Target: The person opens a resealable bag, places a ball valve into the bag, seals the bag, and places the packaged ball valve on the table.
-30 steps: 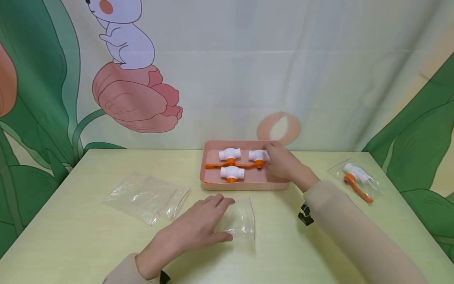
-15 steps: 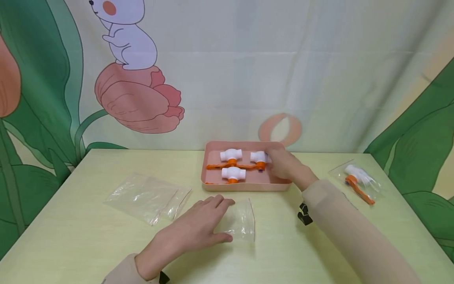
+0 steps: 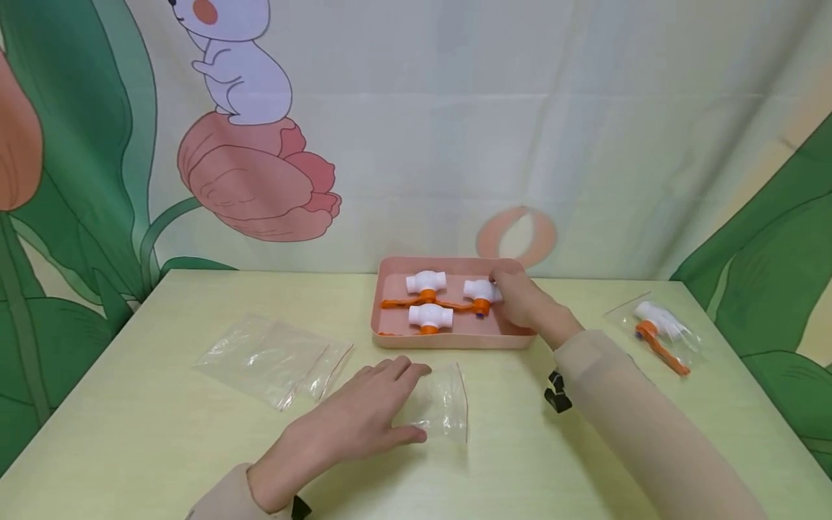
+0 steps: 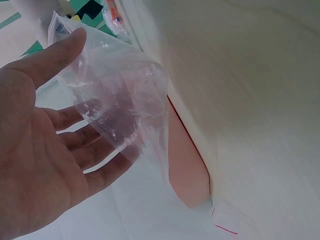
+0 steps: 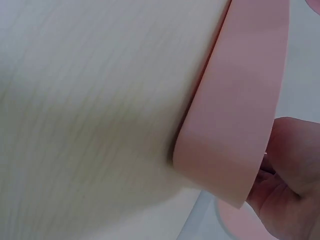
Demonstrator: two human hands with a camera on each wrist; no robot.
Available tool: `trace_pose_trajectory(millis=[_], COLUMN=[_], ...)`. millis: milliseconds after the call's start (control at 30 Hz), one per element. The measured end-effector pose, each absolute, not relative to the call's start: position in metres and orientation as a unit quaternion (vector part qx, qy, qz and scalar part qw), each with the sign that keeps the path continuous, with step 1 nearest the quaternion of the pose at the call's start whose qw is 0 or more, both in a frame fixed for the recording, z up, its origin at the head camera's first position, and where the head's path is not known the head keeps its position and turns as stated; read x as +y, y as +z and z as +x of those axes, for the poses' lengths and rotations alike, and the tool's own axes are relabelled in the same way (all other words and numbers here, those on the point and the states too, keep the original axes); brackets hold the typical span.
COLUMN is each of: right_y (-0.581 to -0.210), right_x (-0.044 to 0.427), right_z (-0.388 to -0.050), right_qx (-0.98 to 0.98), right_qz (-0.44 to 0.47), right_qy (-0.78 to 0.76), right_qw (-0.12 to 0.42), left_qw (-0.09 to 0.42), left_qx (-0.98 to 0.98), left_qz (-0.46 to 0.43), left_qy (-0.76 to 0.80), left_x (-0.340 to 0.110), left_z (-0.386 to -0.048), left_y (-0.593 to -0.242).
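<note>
My left hand (image 3: 354, 419) holds a clear zip bag (image 3: 443, 404) above the table. In the left wrist view the thumb lies along the bag's edge, with the other fingers behind the film. My right hand (image 3: 523, 300) reaches into the right end of the pink tray (image 3: 455, 341) and grips a white plastic ball valve (image 3: 479, 289) with an orange handle; its fingertips are partly hidden. Two more ball valves, an upper one (image 3: 425, 282) and a lower one (image 3: 430, 316), lie to the left in the tray. The tray wall hides the fingers in the right wrist view.
Flat clear zip bags (image 3: 260, 357) lie overlapping on the table's left side. At the right lies a bagged ball valve (image 3: 659, 325). A printed curtain (image 3: 416, 144) hangs behind the table's (image 3: 520, 462) back edge.
The right-hand valve has shifted and tilted slightly in the tray under my right hand. My left hand and its bag stay nearly still. The head view has shifted a little.
</note>
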State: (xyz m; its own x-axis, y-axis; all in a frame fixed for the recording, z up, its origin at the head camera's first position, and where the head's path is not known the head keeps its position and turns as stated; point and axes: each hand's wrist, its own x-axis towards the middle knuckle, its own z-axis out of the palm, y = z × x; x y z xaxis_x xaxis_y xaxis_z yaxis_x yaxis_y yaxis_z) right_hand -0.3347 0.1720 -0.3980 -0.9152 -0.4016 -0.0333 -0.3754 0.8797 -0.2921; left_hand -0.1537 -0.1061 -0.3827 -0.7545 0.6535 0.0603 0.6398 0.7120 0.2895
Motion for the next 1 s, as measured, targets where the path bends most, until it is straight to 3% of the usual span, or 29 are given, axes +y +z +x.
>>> trace_pose_trajectory(millis=[1000], right_y=[-0.389], right_x=[0.188], right_z=[-0.329], right_qx=[0.92], right_qz=[-0.166], right_qy=[-0.35], right_qw=[-0.051], left_qw=[0.027], left_qx=[0.925], left_qz=[0.348], left_qy=[0.148], left_x=[-0.106], left_z=[-0.155], left_y=[-0.384])
